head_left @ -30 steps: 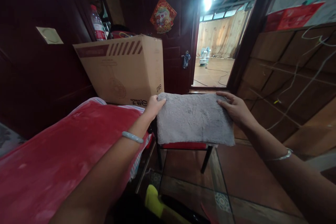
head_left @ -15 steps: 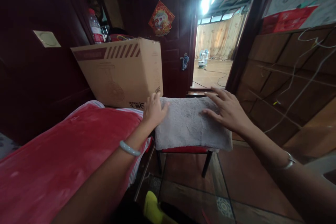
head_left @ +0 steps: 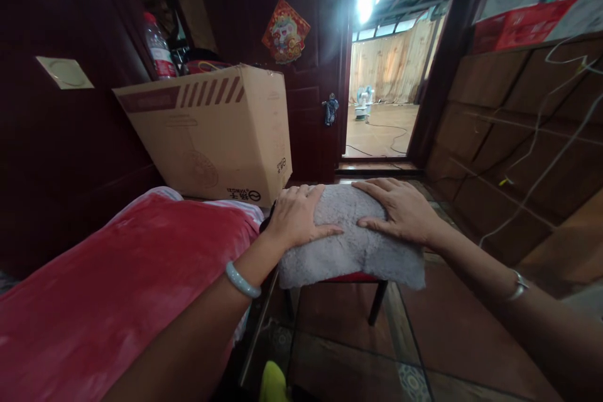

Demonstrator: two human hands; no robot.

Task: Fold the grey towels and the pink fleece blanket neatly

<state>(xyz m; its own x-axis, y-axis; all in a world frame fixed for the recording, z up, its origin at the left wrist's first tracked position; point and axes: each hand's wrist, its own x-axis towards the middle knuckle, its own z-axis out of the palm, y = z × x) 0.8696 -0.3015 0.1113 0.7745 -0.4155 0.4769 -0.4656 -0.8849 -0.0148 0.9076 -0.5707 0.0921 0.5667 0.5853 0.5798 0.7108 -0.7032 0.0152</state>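
A grey fluffy cloth (head_left: 348,257) lies over the red seat of a dark-legged chair (head_left: 377,303), its front edge hanging a little past the seat. My left hand (head_left: 299,217) rests flat on the cloth's left part, thumb stretched toward the middle. On the right part lies my right hand (head_left: 400,210), palm down with the fingers spread and the thumb pointing inward. Between the two thumbs the cloth is slightly rumpled. Neither hand is closed around anything. A pale bangle (head_left: 242,281) is on my left wrist and a silver one (head_left: 519,284) on my right.
A red plush cover (head_left: 117,276) spreads at the left. Behind it stands a large cardboard box (head_left: 202,138), with a bottle (head_left: 159,50) above it. A dark red door (head_left: 311,75) stands beside an open doorway. Wooden panels with loose white cables (head_left: 532,132) are at the right.
Both hands have come down onto the cloth and flattened against it. My left hand has moved right, toward the middle. The view has shifted slightly.
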